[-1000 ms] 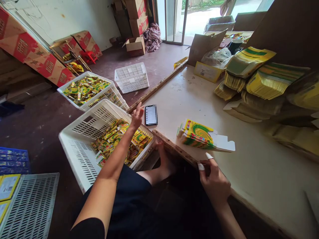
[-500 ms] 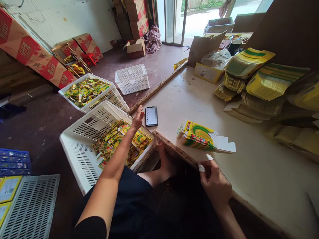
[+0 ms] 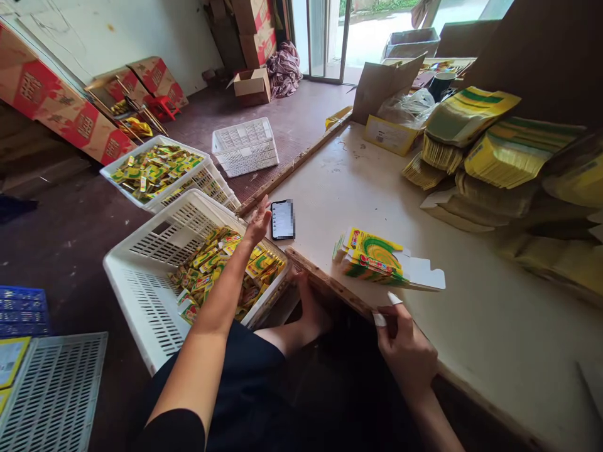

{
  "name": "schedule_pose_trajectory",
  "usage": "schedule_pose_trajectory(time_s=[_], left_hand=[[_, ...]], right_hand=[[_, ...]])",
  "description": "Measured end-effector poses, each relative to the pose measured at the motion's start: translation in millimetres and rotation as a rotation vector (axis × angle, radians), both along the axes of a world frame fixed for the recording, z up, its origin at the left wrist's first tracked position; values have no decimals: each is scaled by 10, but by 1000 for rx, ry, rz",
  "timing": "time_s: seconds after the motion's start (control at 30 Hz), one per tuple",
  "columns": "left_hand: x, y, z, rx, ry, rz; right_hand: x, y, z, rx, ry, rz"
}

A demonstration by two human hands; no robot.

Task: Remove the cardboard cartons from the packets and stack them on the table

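My left hand (image 3: 258, 223) is beside the phone (image 3: 282, 220), above the rim of the white crate. Its fingers are stretched out and nothing shows in them. The phone lies face up near the table's corner with its screen lit. My right hand (image 3: 409, 351) hovers at the table's front edge, fingers loosely bent, thumb and a fingertip wrapped in white and a little apart. No object is visible in it. Just beyond lies a stack of flattened yellow-green cartons (image 3: 377, 256) with white flaps to the right. Small yellow-green packets (image 3: 207, 270) fill part of the crate below my left arm.
The white crate (image 3: 136, 301) stands against the wooden table edge (image 3: 330, 282). Another crate of packets (image 3: 160, 169) and a white crate (image 3: 245, 147) stand beyond. Stacked carton blanks (image 3: 509, 150) occupy the table's right side. A blue crate (image 3: 23, 307) is at far left.
The view has shifted slightly, so the crates at left appear a little further left. Both hands keep nearly the same pose; the cartons and phone have not moved on the table.
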State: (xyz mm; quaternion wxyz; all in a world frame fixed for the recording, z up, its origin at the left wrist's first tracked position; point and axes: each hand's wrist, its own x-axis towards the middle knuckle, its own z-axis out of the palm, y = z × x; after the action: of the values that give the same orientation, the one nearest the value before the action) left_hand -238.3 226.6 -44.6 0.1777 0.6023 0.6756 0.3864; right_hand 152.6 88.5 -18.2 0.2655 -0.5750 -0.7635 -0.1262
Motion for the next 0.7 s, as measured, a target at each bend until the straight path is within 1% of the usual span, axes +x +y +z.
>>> schedule_pose_trajectory(time_s=[0.17,0.27,0.37,0.47,0.57,0.7], left_hand=[[-1,13,51,-30,68,-15],[5,21,55,-48,94,-11],[10,28,52,-59,109,-8],[15,28,47,-67,114,-2],[18,24,40,-67,104,4],[17,19,31,-52,72,-2]], right_hand=[[14,-11,-33,-3,22,11],[24,-15,-55,-40,28,0],[24,-13,-55,-42,43,5],[12,-8,-24,-34,40,17],[4,-2,10,7,22,36],[15,0,3,12,37,50]])
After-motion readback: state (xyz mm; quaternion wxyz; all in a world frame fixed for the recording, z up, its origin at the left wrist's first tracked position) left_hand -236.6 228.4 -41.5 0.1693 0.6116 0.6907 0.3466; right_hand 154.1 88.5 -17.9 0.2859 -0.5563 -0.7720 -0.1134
